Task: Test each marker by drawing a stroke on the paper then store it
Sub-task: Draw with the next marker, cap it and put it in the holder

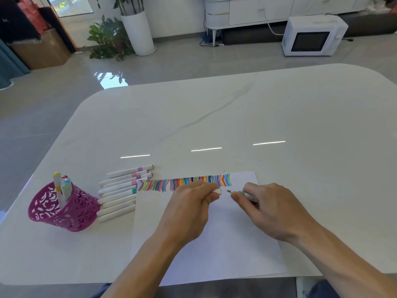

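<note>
The right hand (266,205) holds the marker (247,195) in a fingertip grip, thumb and fingers pinched round its barrel, with the bare tip pointing left. The left hand (191,203) has its grip closed on the white cap (217,191), whose end pokes out between thumb and forefinger. Cap and tip face each other, just apart and in line, probably so the two can slide straight together or apart. Whether the cap is coming off or going on cannot be told.

Both hands hover over the paper (214,244), close below the right end of the band of coloured strokes (184,183), where a blank strip is left for another mark. A row of capped markers (122,190) lies on the table (279,125) beside the paper's left edge, near the left hand. Further left stands a pink openwork holder (64,211) with a few markers (62,186) upright inside, likely the store.

Most of the held marker's barrel is buried in the right hand, and its ink colour is hard to judge. The left hand covers part of the stroke band.
</note>
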A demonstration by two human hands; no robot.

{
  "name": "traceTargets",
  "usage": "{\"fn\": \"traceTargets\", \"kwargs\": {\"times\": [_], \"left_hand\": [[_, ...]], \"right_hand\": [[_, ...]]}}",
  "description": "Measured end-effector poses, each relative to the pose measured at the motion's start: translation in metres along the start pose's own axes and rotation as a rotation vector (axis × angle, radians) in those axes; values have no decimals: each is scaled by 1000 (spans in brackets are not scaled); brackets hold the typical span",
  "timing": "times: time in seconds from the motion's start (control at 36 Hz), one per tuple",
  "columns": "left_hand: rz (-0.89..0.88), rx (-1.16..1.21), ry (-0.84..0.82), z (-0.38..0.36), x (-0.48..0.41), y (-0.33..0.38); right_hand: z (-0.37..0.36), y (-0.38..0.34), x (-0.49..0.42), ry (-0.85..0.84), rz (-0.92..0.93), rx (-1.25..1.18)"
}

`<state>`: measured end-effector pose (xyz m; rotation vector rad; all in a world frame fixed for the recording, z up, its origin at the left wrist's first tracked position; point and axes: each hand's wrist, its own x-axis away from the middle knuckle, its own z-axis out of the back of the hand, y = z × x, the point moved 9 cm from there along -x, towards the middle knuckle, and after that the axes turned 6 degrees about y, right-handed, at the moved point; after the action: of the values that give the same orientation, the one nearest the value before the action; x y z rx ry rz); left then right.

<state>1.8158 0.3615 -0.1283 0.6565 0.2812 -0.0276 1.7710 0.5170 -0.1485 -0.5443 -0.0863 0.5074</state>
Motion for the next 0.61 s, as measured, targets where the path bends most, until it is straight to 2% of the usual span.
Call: {"fn": "traceTargets", "kwargs": {"times": [0.31,0.5,0.61], "left_hand": [[-8,-31,16,-10,0,-10],[-75,-124,-149,-39,5,-16],[-99,-146,-190,-49,8,-18]], "right_hand": [[-7,20,-6,54,-142,-191],[1,28,-9,134,-228,-469],[-2,36,-8,161,-344,-684]]}}
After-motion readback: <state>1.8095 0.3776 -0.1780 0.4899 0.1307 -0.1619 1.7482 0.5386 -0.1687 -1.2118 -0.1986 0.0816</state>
